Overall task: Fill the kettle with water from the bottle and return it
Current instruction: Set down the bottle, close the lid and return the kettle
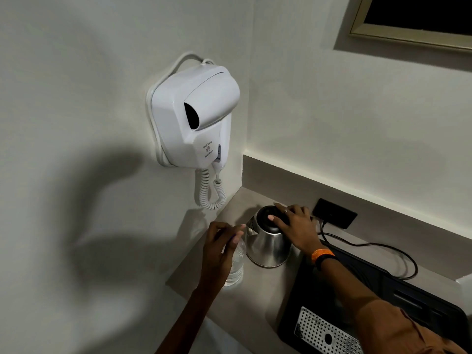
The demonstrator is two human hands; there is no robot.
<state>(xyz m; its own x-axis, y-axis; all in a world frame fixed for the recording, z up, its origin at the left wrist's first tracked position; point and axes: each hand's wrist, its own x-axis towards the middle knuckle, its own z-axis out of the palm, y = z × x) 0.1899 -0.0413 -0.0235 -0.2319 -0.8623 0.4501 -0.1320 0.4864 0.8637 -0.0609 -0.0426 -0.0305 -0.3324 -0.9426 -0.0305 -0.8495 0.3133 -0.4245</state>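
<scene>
Steel kettle (267, 247), black lid; clear bottle (236, 267); white hairdryer (195, 116); orange wristband (322, 254); black tray (332, 297).

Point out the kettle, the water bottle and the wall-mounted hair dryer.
kettle (265, 247): head view, on its steel body below the black lid.
water bottle (236, 267): head view, on its clear side beside the left wrist.
hair dryer (204, 103): head view, on its white housing above the nozzle.

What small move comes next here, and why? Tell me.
Probably press the kettle's lid open with the right hand, which already rests on it. The lid looks closed, the kettle stands on the counter, and the left hand is only at the bottle's top.
</scene>
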